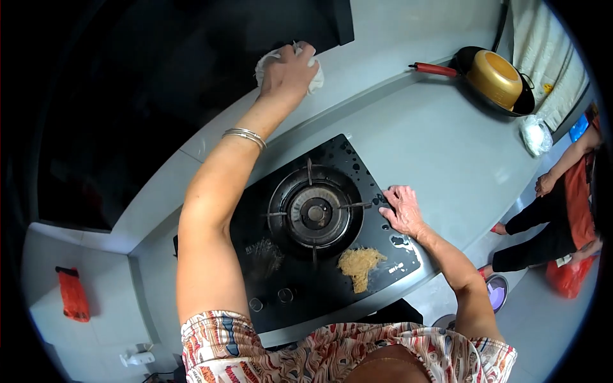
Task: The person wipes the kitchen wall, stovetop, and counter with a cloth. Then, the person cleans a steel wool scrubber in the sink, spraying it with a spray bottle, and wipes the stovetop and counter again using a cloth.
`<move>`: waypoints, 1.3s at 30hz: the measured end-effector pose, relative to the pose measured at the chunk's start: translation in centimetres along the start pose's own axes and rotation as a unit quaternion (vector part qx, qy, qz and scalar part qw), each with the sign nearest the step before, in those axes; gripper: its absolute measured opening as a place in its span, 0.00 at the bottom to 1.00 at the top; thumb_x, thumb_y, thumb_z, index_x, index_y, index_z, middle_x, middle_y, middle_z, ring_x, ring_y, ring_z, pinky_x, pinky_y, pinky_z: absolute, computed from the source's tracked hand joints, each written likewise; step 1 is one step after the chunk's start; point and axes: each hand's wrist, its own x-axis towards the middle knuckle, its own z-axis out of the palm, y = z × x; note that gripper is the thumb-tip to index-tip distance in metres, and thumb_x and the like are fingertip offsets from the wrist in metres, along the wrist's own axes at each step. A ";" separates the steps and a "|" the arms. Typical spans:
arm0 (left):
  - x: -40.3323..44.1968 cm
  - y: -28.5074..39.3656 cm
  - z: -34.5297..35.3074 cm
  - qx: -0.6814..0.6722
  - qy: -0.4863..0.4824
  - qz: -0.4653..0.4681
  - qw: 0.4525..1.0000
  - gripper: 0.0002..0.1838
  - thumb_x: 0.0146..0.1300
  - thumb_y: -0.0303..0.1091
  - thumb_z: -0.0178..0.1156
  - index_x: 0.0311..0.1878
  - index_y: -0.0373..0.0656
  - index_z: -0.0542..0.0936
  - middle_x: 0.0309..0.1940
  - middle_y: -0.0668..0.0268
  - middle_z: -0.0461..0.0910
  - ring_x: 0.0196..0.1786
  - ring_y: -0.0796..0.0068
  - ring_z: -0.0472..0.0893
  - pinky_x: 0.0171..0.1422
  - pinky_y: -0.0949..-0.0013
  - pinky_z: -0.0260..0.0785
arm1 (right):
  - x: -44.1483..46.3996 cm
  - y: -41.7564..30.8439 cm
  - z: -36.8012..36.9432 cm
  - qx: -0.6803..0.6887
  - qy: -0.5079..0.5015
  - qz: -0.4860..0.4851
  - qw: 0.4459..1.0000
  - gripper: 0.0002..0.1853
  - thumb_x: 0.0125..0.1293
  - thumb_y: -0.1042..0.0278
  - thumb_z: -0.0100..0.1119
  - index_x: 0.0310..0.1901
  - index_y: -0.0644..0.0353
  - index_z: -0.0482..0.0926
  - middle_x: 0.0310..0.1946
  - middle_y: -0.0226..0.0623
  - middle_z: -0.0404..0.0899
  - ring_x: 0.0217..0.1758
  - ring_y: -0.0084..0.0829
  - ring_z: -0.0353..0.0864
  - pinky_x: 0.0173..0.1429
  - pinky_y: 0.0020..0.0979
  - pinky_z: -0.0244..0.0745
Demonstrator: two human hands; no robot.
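Observation:
My left hand (284, 73) is closed on a crumpled white cloth (316, 82), pressed against the lower edge of a black glossy panel (191, 70) above the counter. Silver bangles (246, 135) circle that wrist. Lying with its fingers apart, my right hand (402, 209) rests at the right edge of the black gas stove (345, 150) and holds nothing. The stove has one burner (315, 214) with a pan support around it. A tan mesh scrubber (361, 265) sits on the glass near the front. Water drops and wet patches dot the stove's right side.
A wok (469, 60) with a red handle holds a gold-coloured pot (495, 80) at the back right, beside a clear plastic bag (536, 135). Another person (578, 185) stands at the right, near a red bag (568, 276). A red cloth (73, 293) hangs at the left.

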 end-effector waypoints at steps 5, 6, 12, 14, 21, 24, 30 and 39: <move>-4.7 -1.5 -0.3 -0.012 -0.068 -0.077 0.995 0.28 0.52 0.25 0.53 0.57 0.62 0.68 0.61 0.64 0.58 0.57 0.58 0.64 0.48 0.59 0.70 | -0.1 0.0 0.1 0.001 0.008 -0.009 1.000 0.23 0.53 0.57 0.56 0.49 0.61 0.72 0.43 0.42 0.67 0.49 0.40 0.63 0.54 0.38 0.58; -6.0 -2.0 -0.5 -0.013 -0.073 -0.081 0.994 0.28 0.52 0.25 0.53 0.57 0.62 0.68 0.61 0.64 0.58 0.57 0.58 0.64 0.48 0.59 0.70 | -0.2 -0.1 0.1 0.002 0.003 -0.012 1.000 0.23 0.53 0.57 0.56 0.49 0.61 0.72 0.43 0.42 0.67 0.49 0.40 0.63 0.54 0.38 0.58; -16.4 -7.1 -0.6 0.009 -0.184 -0.148 0.972 0.32 0.54 0.21 0.49 0.60 0.67 0.65 0.64 0.64 0.53 0.64 0.55 0.58 0.52 0.57 0.69 | -0.1 0.0 0.5 -0.007 0.011 -0.004 1.000 0.24 0.53 0.57 0.55 0.49 0.62 0.72 0.43 0.42 0.67 0.49 0.42 0.63 0.54 0.39 0.58; -20.8 -9.5 0.4 0.012 -0.236 -0.203 0.950 0.34 0.54 0.18 0.48 0.60 0.69 0.64 0.65 0.64 0.53 0.66 0.53 0.56 0.53 0.57 0.69 | -0.1 -0.2 0.4 -0.008 0.002 -0.003 1.000 0.24 0.53 0.57 0.55 0.50 0.62 0.71 0.43 0.43 0.67 0.49 0.42 0.63 0.54 0.39 0.57; -36.3 -16.0 2.0 0.046 -0.220 -0.339 0.914 0.25 0.52 0.23 0.52 0.54 0.60 0.71 0.59 0.59 0.58 0.57 0.53 0.64 0.48 0.55 0.71 | 0.1 -0.5 0.6 -0.024 0.019 -0.005 1.000 0.23 0.53 0.57 0.54 0.49 0.62 0.72 0.43 0.44 0.67 0.48 0.42 0.63 0.54 0.39 0.58; -35.5 -15.3 1.5 0.043 -0.160 -0.367 0.915 0.26 0.48 0.22 0.52 0.52 0.59 0.73 0.58 0.58 0.59 0.54 0.51 0.66 0.45 0.56 0.72 | 0.2 -0.8 0.4 -0.021 0.007 0.008 1.000 0.23 0.54 0.57 0.54 0.49 0.62 0.72 0.44 0.44 0.67 0.49 0.42 0.63 0.54 0.39 0.58; -25.7 -9.9 1.0 -0.001 -0.073 -0.297 0.952 0.27 0.45 0.20 0.54 0.50 0.57 0.73 0.58 0.58 0.58 0.53 0.52 0.66 0.45 0.59 0.73 | 0.3 -0.3 0.5 -0.040 -0.007 0.003 0.999 0.23 0.55 0.55 0.53 0.49 0.61 0.71 0.45 0.44 0.67 0.51 0.41 0.62 0.56 0.39 0.57; -9.2 -2.5 0.9 -0.140 -0.039 -0.238 0.960 0.19 0.53 0.27 0.54 0.50 0.52 0.71 0.57 0.58 0.61 0.57 0.50 0.62 0.51 0.58 0.68 | 0.3 -0.3 -0.1 -0.016 -0.027 0.022 0.999 0.25 0.55 0.55 0.54 0.50 0.62 0.71 0.47 0.43 0.67 0.52 0.40 0.62 0.57 0.38 0.57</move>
